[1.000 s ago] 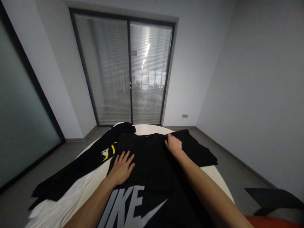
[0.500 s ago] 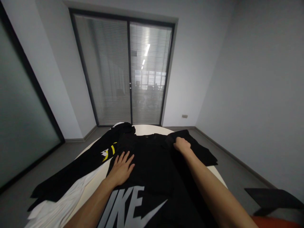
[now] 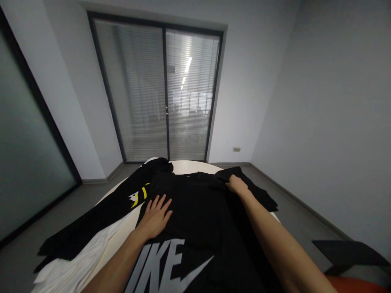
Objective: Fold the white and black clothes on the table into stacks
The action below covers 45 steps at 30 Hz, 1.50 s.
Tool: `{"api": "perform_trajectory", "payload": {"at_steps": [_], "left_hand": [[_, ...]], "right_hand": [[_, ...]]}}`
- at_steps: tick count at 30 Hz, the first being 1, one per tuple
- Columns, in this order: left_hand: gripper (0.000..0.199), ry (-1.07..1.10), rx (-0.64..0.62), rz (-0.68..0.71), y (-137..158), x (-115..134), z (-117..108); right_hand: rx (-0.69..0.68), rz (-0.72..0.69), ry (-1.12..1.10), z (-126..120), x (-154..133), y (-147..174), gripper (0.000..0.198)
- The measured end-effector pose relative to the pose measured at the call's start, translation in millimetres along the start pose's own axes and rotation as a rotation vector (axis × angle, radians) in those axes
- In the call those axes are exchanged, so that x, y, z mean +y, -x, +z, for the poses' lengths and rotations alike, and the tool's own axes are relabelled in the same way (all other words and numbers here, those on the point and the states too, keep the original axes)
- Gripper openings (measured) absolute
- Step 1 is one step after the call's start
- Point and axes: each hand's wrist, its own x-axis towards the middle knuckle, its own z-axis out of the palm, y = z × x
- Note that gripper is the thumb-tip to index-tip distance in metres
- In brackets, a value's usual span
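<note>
A black T-shirt with large grey lettering and a swoosh lies spread in front of me, its neckline towards the far end. My left hand rests flat on its left chest area, fingers spread. At the shirt's right shoulder, my right hand is closed on the black cloth, with the fingertips partly hidden. Beyond that hand, more black fabric extends to the right; I cannot tell whether it is the same shirt's sleeve or another garment.
The clothes lie on a pale rounded table. To the left are a black garment with a yellow and white print and a white garment. A dark chair-like object stands at lower right. Glass doors stand beyond.
My right hand has shifted slightly right, still closed on the shirt's shoulder cloth. My left hand stays flat in the same place.
</note>
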Motion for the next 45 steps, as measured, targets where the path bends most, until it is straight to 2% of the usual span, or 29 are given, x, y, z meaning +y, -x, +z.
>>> {"api": "perform_trajectory", "payload": {"at_steps": [8,11,13,14,16,19,22,24,27,31,35,38,41,45], "left_hand": [[0.051,0.023,0.039,0.015,0.3,-0.7,1.9],[0.049,0.020,0.108,-0.004,-2.4,0.0,-3.9],[0.046,-0.007,0.204,-0.079,-4.2,-1.3,-11.0],[0.045,-0.025,0.252,-0.141,-4.7,-3.1,-14.7],[0.042,-0.044,0.300,-0.285,-4.6,-9.6,-20.7],[0.039,0.044,0.262,-0.424,-3.5,-24.9,-23.3],[0.035,0.156,0.238,-0.435,-5.0,-40.2,-18.7],[0.033,0.189,0.236,-0.432,-8.3,-46.8,-13.8],[0.033,0.228,0.252,-0.404,-14.7,-50.8,-7.1],[0.041,0.254,0.308,-0.336,-20.4,-50.7,-2.3],[0.040,0.276,0.345,-0.332,-21.0,-49.0,-2.7],[0.040,0.285,0.370,-0.319,-19.3,-42.8,-6.2],[0.041,0.290,0.400,-0.248,-15.9,-30.4,-10.8],[0.038,0.294,0.390,-0.116,-9.5,-9.8,-17.4]], "right_hand": [[0.029,-0.004,0.029,11.3,-0.2,10.9,0.063],[0.217,-0.053,0.147,14.4,-13.6,24.5,0.058],[0.361,-0.163,0.184,16.6,-28.3,35.5,0.049],[0.387,-0.235,0.174,18.7,-37.0,41.2,0.047],[0.329,-0.375,0.119,26.4,-55.5,52.4,0.049],[0.124,-0.529,0.014,48.3,-80.7,68.0,0.061],[-0.130,-0.556,-0.025,74.8,-96.9,79.7,0.073],[-0.210,-0.542,-0.005,87.4,-102.2,83.3,0.078],[-0.212,-0.539,0.025,93.6,-105.3,82.0,0.081],[-0.203,-0.540,0.041,90.4,-106.4,75.7,0.081],[-0.208,-0.522,0.032,86.9,-108.1,74.0,0.080],[-0.117,-0.568,-0.003,79.7,-116.4,76.2,0.071],[0.034,-0.652,-0.164,70.9,-137.1,80.8,0.046],[-0.026,-0.673,-0.523,67.7,-178.8,87.8,0.032]]}}
